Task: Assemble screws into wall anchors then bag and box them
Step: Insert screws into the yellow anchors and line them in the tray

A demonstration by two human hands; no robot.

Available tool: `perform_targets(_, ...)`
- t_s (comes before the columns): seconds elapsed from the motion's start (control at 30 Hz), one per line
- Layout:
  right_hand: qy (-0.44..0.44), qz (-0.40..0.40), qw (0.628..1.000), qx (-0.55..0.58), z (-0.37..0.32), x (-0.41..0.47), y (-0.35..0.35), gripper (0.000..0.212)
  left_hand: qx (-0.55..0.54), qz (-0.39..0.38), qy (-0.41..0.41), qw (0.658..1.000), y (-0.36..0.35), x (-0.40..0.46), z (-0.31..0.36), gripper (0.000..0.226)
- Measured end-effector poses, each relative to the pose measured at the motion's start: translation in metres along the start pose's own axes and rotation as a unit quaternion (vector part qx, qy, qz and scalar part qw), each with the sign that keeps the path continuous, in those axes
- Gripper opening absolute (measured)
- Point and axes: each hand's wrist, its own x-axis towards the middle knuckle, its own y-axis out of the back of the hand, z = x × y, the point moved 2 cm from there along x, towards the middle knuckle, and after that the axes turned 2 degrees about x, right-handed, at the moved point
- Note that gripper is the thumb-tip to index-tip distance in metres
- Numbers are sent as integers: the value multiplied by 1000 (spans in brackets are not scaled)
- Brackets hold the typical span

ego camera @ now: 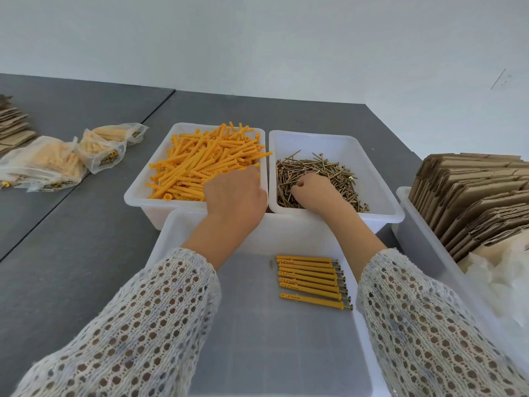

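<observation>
Anchors [200,164] (long, ribbed) bright orange-yellow

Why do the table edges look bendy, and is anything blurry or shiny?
Head view: the wide lens curves the grey table edges and stretches the sleeves near the corners; light is soft and even, with faint shadows; no strong glare; the screws and anchors look sharp, the bags slightly softer.
</observation>
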Motion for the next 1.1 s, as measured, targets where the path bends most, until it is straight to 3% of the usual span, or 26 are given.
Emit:
perform_targets(0.4,-4,-42,997,-70,-1,2,-1,20,-25,21,-16,999,-12,4,-6,21)
perform_targets(0.57,-4,1,1000,-22,0,0,-1,29,-54,78,-52,994,-10,1,-2,19)
perform_targets(0.77,-12,33,994,103,4,0,4,22,-78,180,-175,965,6,-3,10,21)
perform_targets(0.87,-10,75,985,158,8,0,8,26,-62,186,-133,972,15,5,-3,23)
perform_targets(1.0,14,157,977,145,6,0,11,20,-15,92,16,996,16,15,-37,25)
perform_targets(1.1,9,185,970,159,5,-1,14,20,-55,61,39,996,14,18,-53,24)
